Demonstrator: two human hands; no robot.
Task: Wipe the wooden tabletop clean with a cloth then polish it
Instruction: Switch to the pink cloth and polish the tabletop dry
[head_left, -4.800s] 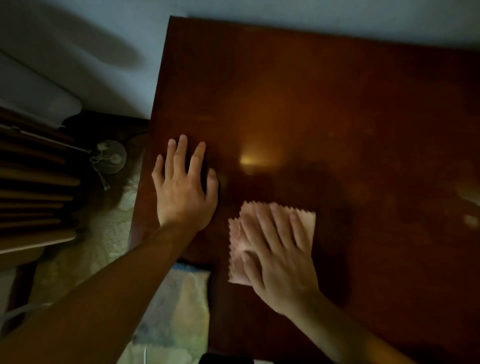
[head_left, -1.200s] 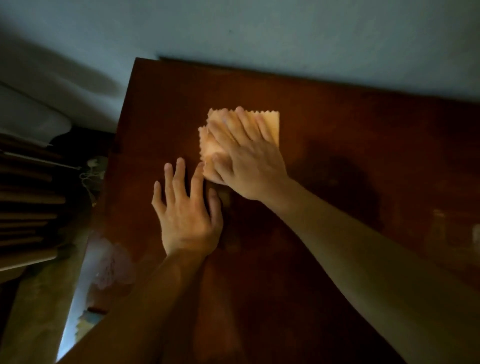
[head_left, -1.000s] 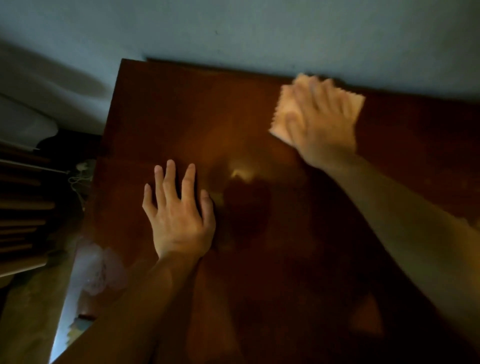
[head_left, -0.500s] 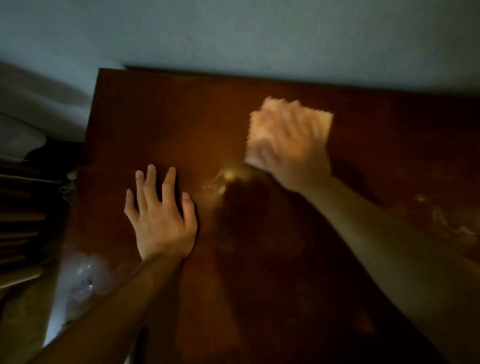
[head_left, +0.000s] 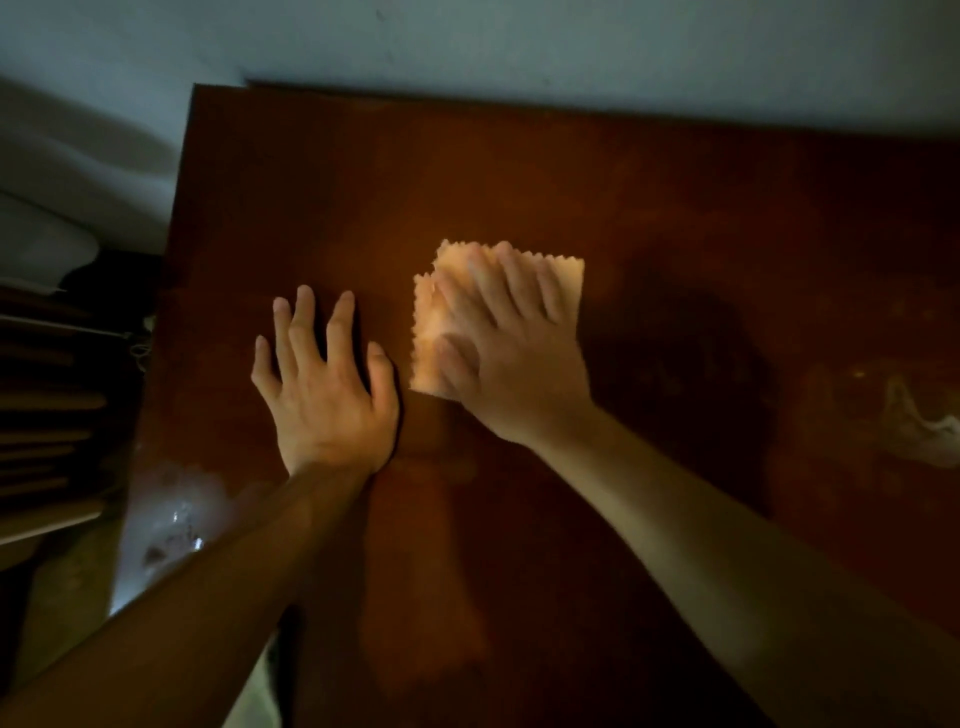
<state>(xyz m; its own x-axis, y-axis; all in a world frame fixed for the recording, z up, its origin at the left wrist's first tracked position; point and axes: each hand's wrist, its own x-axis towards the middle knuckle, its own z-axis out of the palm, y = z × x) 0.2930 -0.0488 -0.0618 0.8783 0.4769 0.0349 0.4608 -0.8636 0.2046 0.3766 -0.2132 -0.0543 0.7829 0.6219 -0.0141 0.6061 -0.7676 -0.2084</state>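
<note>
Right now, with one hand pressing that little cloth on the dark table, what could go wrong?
The room is dim, so smears on the wooden tabletop may go unnoticed. A pale reflection near the right edge could hide a missed patch.

The cloth is small under the flat right hand; bare fingertips near its pinked edge might leave prints on the wood.

The left hand lies flat on the wood and may itself leave marks.

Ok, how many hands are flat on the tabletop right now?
2. The left hand lies with fingers spread on the bare wooden tabletop, near its left edge. The right hand lies just beside it, pressing the pink cloth onto the wood.
</note>
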